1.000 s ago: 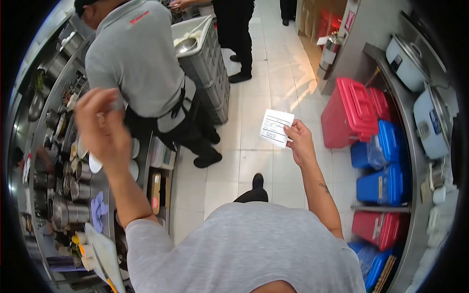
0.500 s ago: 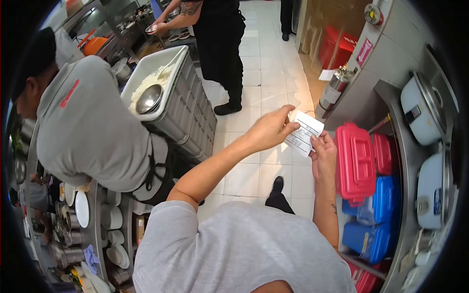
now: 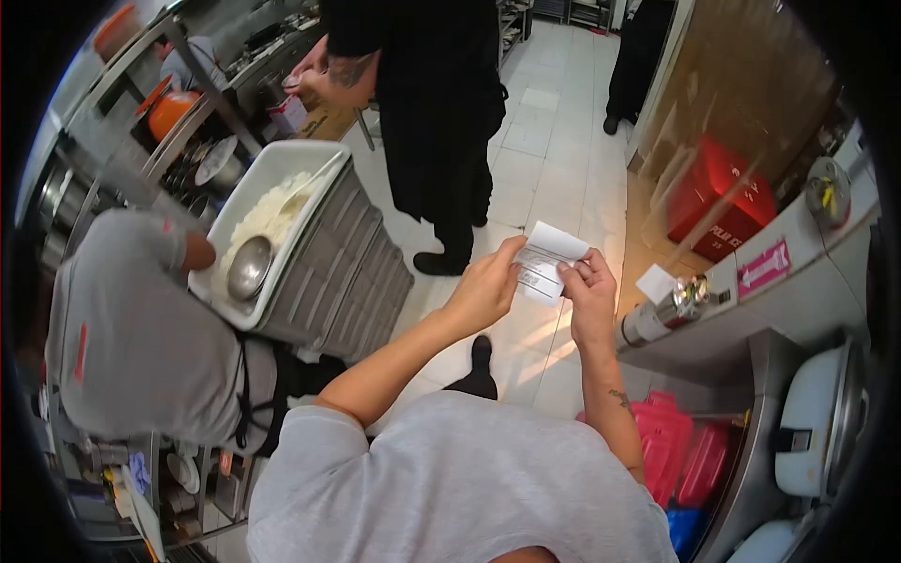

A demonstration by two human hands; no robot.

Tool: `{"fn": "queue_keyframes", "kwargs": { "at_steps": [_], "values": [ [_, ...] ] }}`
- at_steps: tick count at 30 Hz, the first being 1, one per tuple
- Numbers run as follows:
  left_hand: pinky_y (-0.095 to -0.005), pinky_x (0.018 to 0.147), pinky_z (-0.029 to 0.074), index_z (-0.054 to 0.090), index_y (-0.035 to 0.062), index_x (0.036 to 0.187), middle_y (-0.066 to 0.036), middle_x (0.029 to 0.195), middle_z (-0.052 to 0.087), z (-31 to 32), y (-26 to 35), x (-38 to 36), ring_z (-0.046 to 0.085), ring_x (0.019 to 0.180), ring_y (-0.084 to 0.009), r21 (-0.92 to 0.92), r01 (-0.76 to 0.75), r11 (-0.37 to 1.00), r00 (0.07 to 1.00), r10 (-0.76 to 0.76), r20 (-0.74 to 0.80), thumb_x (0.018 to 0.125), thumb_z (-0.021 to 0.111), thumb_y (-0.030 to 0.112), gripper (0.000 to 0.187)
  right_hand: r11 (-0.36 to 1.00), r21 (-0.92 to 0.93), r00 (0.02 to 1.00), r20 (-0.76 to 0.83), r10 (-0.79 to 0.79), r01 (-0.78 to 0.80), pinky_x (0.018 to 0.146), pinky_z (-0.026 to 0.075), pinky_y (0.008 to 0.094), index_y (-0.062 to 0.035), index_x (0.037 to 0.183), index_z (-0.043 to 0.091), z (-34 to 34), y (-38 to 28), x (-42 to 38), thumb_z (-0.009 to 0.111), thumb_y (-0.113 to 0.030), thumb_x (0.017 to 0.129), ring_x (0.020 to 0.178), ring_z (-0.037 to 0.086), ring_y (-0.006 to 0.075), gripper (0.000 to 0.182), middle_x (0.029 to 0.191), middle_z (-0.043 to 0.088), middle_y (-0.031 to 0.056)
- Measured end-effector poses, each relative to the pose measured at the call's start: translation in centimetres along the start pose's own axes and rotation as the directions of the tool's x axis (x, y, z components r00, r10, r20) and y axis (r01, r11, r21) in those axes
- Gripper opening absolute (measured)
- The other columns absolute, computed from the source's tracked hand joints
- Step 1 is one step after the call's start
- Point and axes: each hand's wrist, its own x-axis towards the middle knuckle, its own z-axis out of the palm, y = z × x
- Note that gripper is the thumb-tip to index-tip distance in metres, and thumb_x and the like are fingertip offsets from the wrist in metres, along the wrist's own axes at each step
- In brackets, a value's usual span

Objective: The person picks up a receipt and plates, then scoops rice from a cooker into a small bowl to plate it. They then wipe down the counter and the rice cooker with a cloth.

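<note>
Both my hands hold a small stack of white printed paper slips (image 3: 540, 272) in front of my chest. My left hand (image 3: 488, 284) pinches the slips' left edge between thumb and fingers. On the right edge, my right hand (image 3: 589, 289) grips them, its thumb lying over the print. The top part of the paper bends back and shows a blank side. Lines of dark print are visible lower down, too small to read.
At left, a white tub (image 3: 324, 155) of white grains with a metal bowl (image 3: 251, 267) tops stacked grey crates (image 3: 343, 272). A grey-shirted person (image 3: 141, 328) bends beside it. A black-clad person (image 3: 432, 113) stands ahead. Right are a red box (image 3: 718, 202), fire extinguisher (image 3: 662, 314) and rice cooker (image 3: 817, 422).
My view has turned and moved forward, so the tub and red box look nearer. My left hand has closed on the slips' left edge, and the top of the paper now bends over.
</note>
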Motion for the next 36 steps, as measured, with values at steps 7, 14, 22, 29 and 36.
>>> {"fn": "queue_keyframes", "kwargs": {
  "at_steps": [7, 14, 22, 29, 36],
  "values": [
    [-0.0426, 0.073, 0.048, 0.037, -0.0061, 0.128, -0.025, 0.094, 0.059, 2.4, -10.2, 17.1, 0.060, 0.083, -0.0389, 0.173, -0.148, 0.974, 0.986, 0.159, -0.049, 0.081, 0.048, -0.008, 0.049, 0.997, -0.061, 0.997, 0.061, 0.042, -0.038, 0.059, 0.045, 0.0220, 0.0003, 0.112, 0.047, -2.4, 2.2, 20.2, 0.053, -0.010, 0.090, 0.069, 0.057, 0.0095, 0.025, 0.087, 0.062, 0.0084],
    [-0.0392, 0.066, 0.046, 0.026, 0.0026, 0.140, -0.024, 0.086, 0.058, 5.8, -15.6, 39.1, 0.058, 0.072, -0.0367, 0.062, -0.202, 0.978, 0.971, 0.208, -0.116, 0.084, 0.047, -0.007, 0.060, 0.975, -0.220, 0.979, -0.187, -0.085, 0.043, 0.059, 0.045, 0.0214, -0.0013, 0.116, 0.047, -11.1, 1.7, 36.8, 0.052, -0.015, 0.093, 0.068, 0.056, 0.0099, 0.027, 0.086, 0.060, 0.0070],
    [-0.0402, 0.074, 0.047, 0.031, 0.0054, 0.138, -0.025, 0.101, 0.058, 13.8, -24.1, 60.6, 0.058, 0.080, -0.0414, 0.111, -0.442, 0.890, 0.849, 0.455, -0.269, 0.084, 0.046, -0.008, 0.057, 0.965, -0.256, 0.965, -0.262, -0.007, -0.062, 0.058, 0.045, 0.0204, -0.0030, 0.107, 0.054, -22.5, 8.0, 55.1, 0.051, -0.015, 0.094, 0.067, 0.056, 0.0085, 0.018, 0.084, 0.060, 0.0042],
    [-0.0386, 0.080, 0.048, 0.050, 0.0033, 0.121, -0.021, 0.110, 0.060, 11.9, -34.3, 78.6, 0.060, 0.096, -0.0374, 0.401, -0.326, 0.856, 0.821, 0.467, -0.328, 0.081, 0.043, -0.012, 0.044, 0.960, -0.267, 0.994, -0.086, 0.067, -0.087, 0.058, 0.045, 0.0221, -0.0016, 0.102, 0.057, -24.6, 6.4, 77.7, 0.051, -0.012, 0.092, 0.067, 0.056, 0.0095, 0.015, 0.083, 0.061, 0.0055],
    [-0.0405, 0.078, 0.049, 0.054, 0.0014, 0.105, -0.019, 0.099, 0.063, 1.1, -43.8, 89.0, 0.061, 0.093, -0.0366, 0.504, -0.032, 0.863, 0.707, 0.376, -0.599, 0.079, 0.044, -0.011, 0.031, 0.972, -0.202, 0.915, 0.357, 0.188, -0.121, 0.060, 0.045, 0.0226, -0.0025, 0.100, 0.058, -15.7, 10.6, 93.6, 0.052, -0.013, 0.092, 0.069, 0.056, 0.0092, 0.015, 0.081, 0.061, 0.0040]
  ]
}}
